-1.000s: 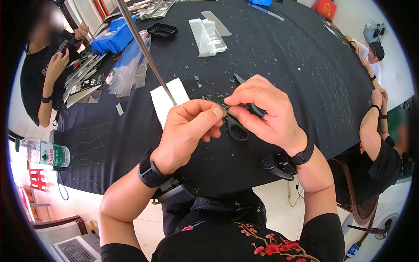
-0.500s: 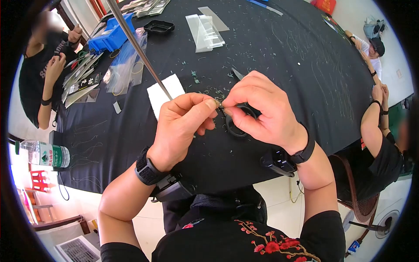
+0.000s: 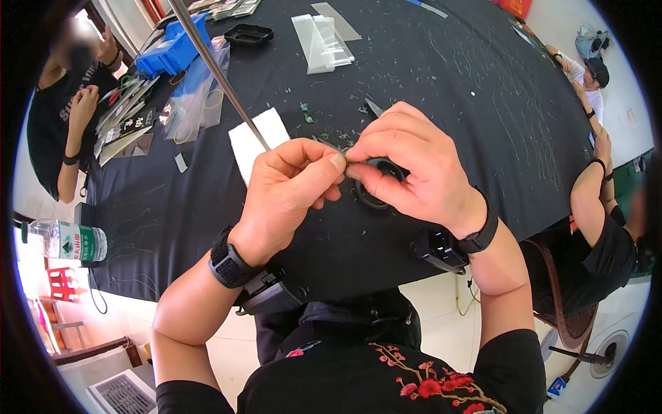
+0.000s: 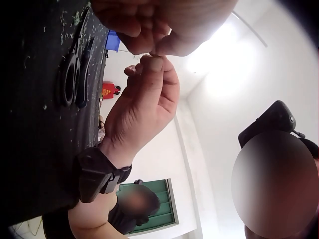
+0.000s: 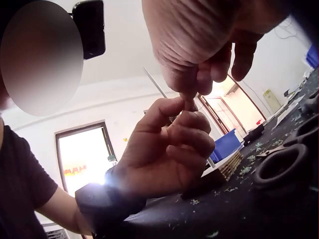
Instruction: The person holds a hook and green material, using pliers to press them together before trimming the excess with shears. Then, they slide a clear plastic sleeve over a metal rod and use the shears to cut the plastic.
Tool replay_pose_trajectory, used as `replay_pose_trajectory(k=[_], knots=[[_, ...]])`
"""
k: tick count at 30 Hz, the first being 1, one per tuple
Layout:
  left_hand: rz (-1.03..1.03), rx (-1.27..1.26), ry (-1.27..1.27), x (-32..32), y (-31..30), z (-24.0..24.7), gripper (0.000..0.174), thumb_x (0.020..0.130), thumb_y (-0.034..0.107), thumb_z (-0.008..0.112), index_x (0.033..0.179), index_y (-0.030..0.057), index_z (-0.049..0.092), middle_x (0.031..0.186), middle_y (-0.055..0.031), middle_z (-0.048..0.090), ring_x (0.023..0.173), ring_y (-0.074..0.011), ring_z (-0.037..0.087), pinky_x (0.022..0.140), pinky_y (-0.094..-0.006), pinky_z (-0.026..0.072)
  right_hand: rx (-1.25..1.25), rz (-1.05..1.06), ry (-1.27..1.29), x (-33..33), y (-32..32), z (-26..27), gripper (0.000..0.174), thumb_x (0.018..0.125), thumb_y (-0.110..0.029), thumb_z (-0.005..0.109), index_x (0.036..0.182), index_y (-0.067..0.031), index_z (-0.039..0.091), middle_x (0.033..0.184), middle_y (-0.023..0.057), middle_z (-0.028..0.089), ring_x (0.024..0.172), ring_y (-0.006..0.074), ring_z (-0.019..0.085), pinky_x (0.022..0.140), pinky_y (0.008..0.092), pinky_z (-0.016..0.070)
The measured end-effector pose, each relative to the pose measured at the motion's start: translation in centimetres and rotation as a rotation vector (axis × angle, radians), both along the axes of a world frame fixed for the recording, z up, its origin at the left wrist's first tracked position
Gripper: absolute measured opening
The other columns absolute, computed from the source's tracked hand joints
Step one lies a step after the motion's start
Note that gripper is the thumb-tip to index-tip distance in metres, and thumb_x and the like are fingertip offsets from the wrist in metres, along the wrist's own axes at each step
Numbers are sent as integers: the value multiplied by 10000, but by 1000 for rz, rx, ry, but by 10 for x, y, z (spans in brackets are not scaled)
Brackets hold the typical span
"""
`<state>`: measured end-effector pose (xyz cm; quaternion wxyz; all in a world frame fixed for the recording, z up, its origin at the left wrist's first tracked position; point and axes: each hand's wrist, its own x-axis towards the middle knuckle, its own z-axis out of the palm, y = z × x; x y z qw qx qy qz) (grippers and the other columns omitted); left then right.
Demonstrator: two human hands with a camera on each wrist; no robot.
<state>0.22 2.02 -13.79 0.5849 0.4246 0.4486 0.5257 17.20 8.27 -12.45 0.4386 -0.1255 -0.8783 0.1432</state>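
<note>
Two hands, tips meeting: L hand (image 3: 286,193) & R hand (image 3: 422,165), we're pinching a tiny piece (image 3: 346,160) betw. fingertips, scissors (image 4: 85,72) lying below; prob. best we're bracing both pinches, going gently.

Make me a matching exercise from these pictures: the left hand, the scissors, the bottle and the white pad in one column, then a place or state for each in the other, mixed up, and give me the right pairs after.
1. Left hand
2. Scissors
3. Bottle
4. White pad

A. Partly behind the metal rod in the head view
B. Pinching, fingertips meeting those of the right hand
C. By the black cloth, at its left edge, with a green label
D. Dark-handled, partly hidden by the right hand in the head view

Pairs: 1-B, 2-D, 3-C, 4-A
</note>
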Motion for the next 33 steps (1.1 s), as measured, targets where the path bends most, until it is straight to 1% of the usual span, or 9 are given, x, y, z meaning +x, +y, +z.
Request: replay_pose_trajectory(k=[5, 8, 10, 20, 22, 25, 29, 31, 33], knots=[[-20, 45, 34, 0, -1, -1, 123, 793, 152, 607, 814, 31, 606, 700, -4, 596, 583, -53, 537, 498, -177, 382, 16, 17, -12, 0, 0, -2, 159, 638, -23, 654, 769, -64, 575, 726, 56, 557, 677, 224, 524, 626, 302, 424], [-33, 68, 54, 0, -1, -2, 114, 792, 143, 602, 808, 30, 607, 702, -4, 596, 584, -50, 533, 500, -178, 383, -34, 12, 15, 0, -1, -1, 144, 649, -23, 647, 767, -74, 583, 723, 47, 559, 675, 219, 524, 620, 298, 423], [-3, 104, 93, 2, -2, -2, 79, 808, 118, 556, 774, 55, 588, 654, 5, 567, 540, -47, 504, 470, -169, 356, -42, 0, 24, 0, -1, -1, 142, 655, -25, 652, 776, -82, 603, 724, 40, 561, 675, 214, 525, 617, 292, 423], [-29, 68, 73, 1, -2, -2, 76, 808, 123, 556, 767, 63, 576, 662, 5, 566, 539, -46, 505, 475, -164, 363, -8, -21, -13, 3, 1, -2, 134, 698, -53, 657, 829, -71, 637, 734, 47, 568, 684, 199, 528, 605, 285, 431], [-74, 38, 22, -1, -2, -2, 98, 785, 135, 597, 801, 38, 599, 701, 2, 589, 582, -47, 526, 511, -173, 391, -60, -3, -30, 3, 1, -3, 210, 690, 14, 651, 889, -54, 649, 784, 48, 580, 704, 170, 534, 591, 247, 442], [-91, 22, 35, -1, -2, -1, 103, 787, 139, 597, 804, 38, 598, 699, 3, 589, 582, -47, 528, 510, -170, 392, -74, 1, -39, 4, 1, -2, 203, 700, 15, 642, 892, -52, 649, 790, 50, 582, 716, 170, 542, 597, 247, 446], [-89, 14, 33, -1, -2, 0, 108, 793, 144, 595, 807, 38, 599, 695, 3, 587, 582, -48, 530, 509, -165, 391, -131, 14, -46, 4, 1, -3, 192, 710, 15, 634, 889, -50, 649, 789, 50, 586, 719, 166, 543, 605, 248, 443], [-94, -2, 36, 0, -2, 0, 126, 804, 160, 592, 827, 37, 602, 700, 2, 585, 587, -49, 532, 505, -163, 390, -137, -1, -20, 4, 3, -3, 99, 714, -72, 645, 814, -70, 641, 741, 46, 592, 699, 204, 557, 626, 285, 445], [-86, 14, 56, 2, -2, 0, 122, 824, 167, 567, 828, 46, 589, 698, 1, 579, 574, -54, 529, 487, -163, 386, -144, -2, -13, 4, 4, -3, 92, 714, -70, 645, 806, -68, 640, 738, 46, 595, 695, 203, 558, 626, 284, 445]])
